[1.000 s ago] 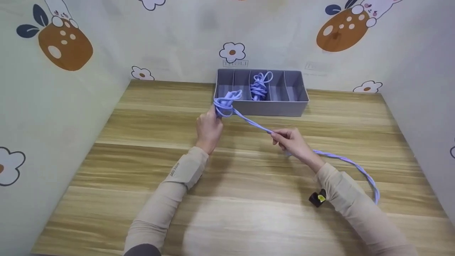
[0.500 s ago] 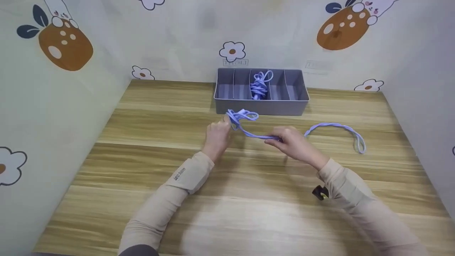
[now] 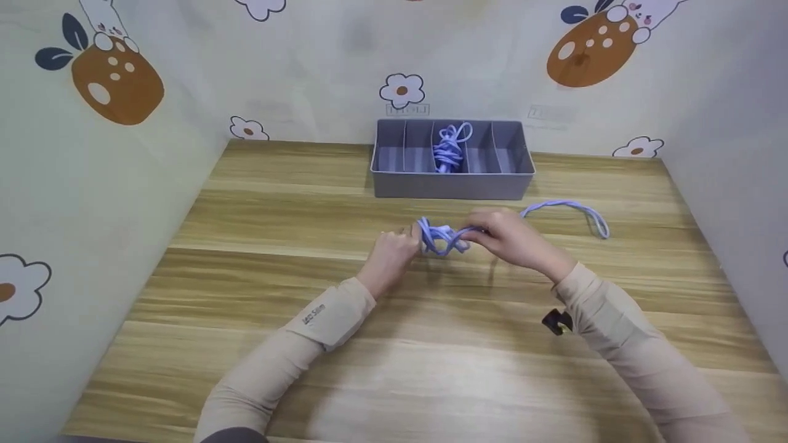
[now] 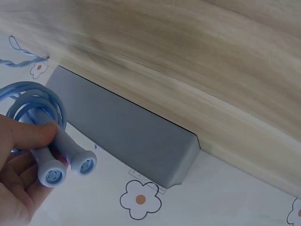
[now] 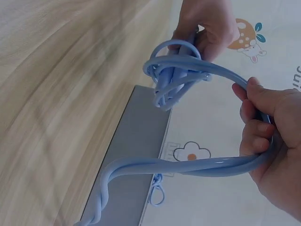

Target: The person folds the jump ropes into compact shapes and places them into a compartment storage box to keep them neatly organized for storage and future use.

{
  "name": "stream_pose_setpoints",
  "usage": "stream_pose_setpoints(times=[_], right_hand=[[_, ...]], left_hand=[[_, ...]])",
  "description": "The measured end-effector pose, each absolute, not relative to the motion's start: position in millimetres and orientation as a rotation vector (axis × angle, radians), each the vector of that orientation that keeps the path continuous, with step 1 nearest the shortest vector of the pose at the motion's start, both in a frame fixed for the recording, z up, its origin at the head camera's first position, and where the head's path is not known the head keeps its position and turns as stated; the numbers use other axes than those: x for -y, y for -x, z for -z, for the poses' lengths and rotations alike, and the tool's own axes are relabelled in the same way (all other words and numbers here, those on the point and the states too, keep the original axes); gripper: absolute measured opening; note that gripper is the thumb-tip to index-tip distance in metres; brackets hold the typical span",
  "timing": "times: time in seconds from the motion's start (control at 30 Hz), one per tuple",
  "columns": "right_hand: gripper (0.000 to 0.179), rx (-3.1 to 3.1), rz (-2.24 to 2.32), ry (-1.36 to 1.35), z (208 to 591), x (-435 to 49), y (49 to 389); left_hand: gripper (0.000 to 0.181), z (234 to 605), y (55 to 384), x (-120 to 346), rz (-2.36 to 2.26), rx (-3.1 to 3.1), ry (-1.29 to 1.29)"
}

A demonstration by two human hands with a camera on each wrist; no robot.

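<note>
My left hand grips the two handles of a light blue jump rope side by side. Their round ends stick out past the thumb in the left wrist view. Several turns of cord wrap around the handles. My right hand holds the doubled, twisted cord between thumb and curled fingers, close to the wound bundle. From there the loose tail arcs away to the right and ends in a loop. Both hands are in front of the grey box.
A grey box with several compartments stands against the back wall. Its middle compartment holds another wound blue jump rope. A small black object shows at my right wrist. Patterned walls border the wooden table.
My left hand has moved right and nearer with the wound jump rope, away from the box. My right hand is now close beside the bundle, and the loose tail has drawn in.
</note>
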State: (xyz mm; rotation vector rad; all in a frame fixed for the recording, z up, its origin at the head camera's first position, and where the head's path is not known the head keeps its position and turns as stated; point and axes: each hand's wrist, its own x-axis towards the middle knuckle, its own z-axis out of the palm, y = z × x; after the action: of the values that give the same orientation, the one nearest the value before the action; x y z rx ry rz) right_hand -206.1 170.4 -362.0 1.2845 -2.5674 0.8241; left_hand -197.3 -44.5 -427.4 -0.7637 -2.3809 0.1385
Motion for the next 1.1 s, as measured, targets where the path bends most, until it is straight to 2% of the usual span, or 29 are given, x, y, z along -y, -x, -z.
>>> stream_pose_setpoints(times=[0.17,0.43,0.8,1.0,1.1], right_hand=[[0.011,2.589,-0.962,-1.315,361.8,-172.9,210.4],[0.010,2.563,-1.484,-1.231,376.5,-179.3,226.2],[0.022,2.497,-2.272,-0.920,405.3,-177.6,235.7],[0.012,2.314,-2.523,-0.729,417.8,-168.3,234.9],[0.015,2.235,-2.589,-0.601,420.7,-162.4,233.8]], left_hand=[[0.014,427.7,194.0,45.7,-0.127,2.321,0.929],[0.025,431.3,187.9,47.5,0.108,2.188,1.120],[0.024,434.5,185.0,45.6,0.350,2.028,1.142],[0.023,436.0,185.1,41.7,0.531,1.994,1.099],[0.023,435.5,185.4,39.7,0.637,2.005,1.042]])
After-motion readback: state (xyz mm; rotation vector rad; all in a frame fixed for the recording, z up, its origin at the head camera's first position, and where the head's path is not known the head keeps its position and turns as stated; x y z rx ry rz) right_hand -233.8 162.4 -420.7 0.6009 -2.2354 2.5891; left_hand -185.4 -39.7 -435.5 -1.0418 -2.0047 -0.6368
